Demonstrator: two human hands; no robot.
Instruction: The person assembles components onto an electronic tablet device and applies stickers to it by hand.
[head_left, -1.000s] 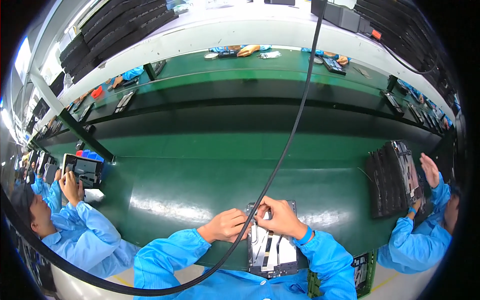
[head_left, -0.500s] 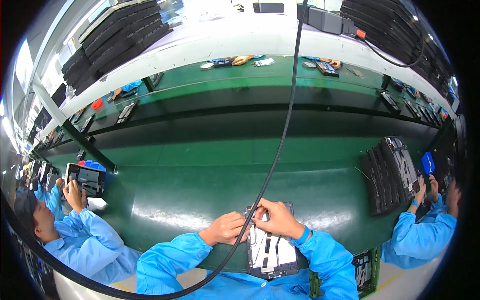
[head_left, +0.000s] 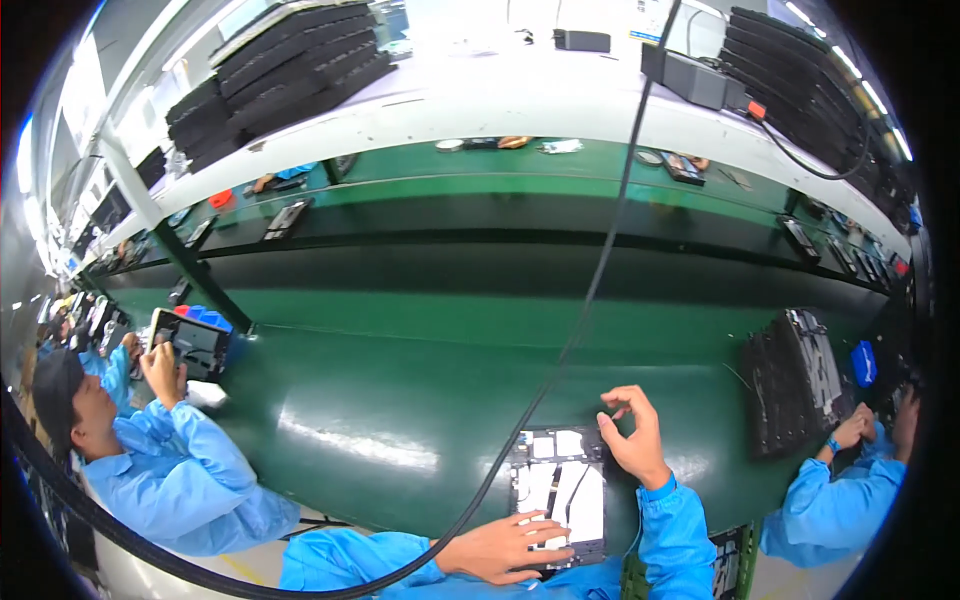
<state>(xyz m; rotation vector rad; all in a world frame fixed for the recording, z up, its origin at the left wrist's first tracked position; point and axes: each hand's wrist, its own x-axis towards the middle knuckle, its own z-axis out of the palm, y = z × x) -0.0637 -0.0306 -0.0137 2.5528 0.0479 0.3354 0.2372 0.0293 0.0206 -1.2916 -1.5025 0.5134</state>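
Observation:
An opened tablet (head_left: 590,505), with white battery panels, dark strips and a black frame, lies at the near edge of the green bench. My left hand (head_left: 505,548) rests over its near part with the fingers stretched out and spread. Beyond the tablet's far right corner, my right hand (head_left: 632,435) is raised with curved fingers apart from the thumb. I can make out nothing between them. A blue band circles my right wrist.
A black cable (head_left: 590,310) hangs across the view, passing in front of the tablet's left side. At the right stands a stack of tablet frames (head_left: 790,380); a green crate (head_left: 738,560) sits below the bench edge. Co-workers (head_left: 165,470) sit at either side.
My right hand has left the tablet and moved up and to the right, its fingers parting. My left hand has slid to the tablet's near end and flattened. The view has shifted.

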